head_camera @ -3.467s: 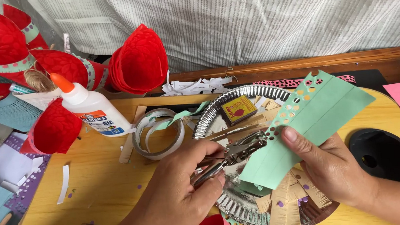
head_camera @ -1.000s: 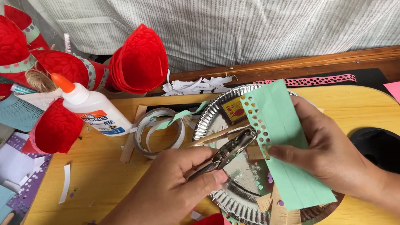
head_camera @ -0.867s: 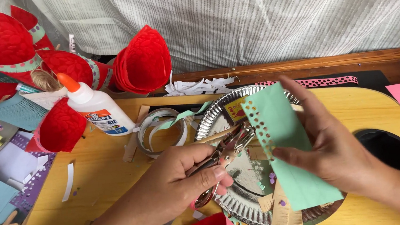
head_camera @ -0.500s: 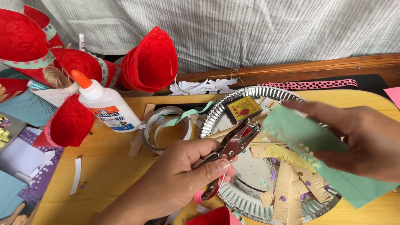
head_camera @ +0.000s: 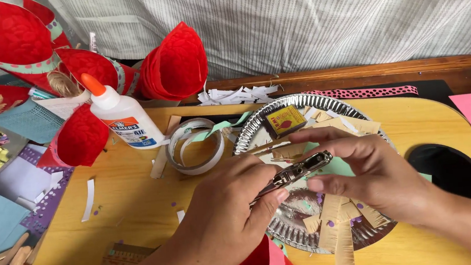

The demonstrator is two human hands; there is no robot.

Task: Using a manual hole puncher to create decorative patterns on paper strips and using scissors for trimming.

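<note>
- Left hand (head_camera: 226, 218) has its fingers closed around a metal hole punch (head_camera: 291, 174), held over the near-left part of the foil plate (head_camera: 257, 126).
- Right hand (head_camera: 372, 171) pinches a piece of mint-green paper (head_camera: 338, 167) at the punch's tip, fingers closed on it; most of the sheet is hidden under that hand.
- Risk: right fingertips (head_camera: 315, 184) sit just beside the punch head. A squeeze could nip skin.
- Risk: with the paper's edge hidden, a hole may land off line or tear the margin.
- Risk: punched bits may scatter past the plate onto the wooden surface (head_camera: 139, 198), where specks already lie.
- Glue bottle (head_camera: 122, 115) stands upright, left of the plate, well apart; a left elbow swing could topple it.
</note>
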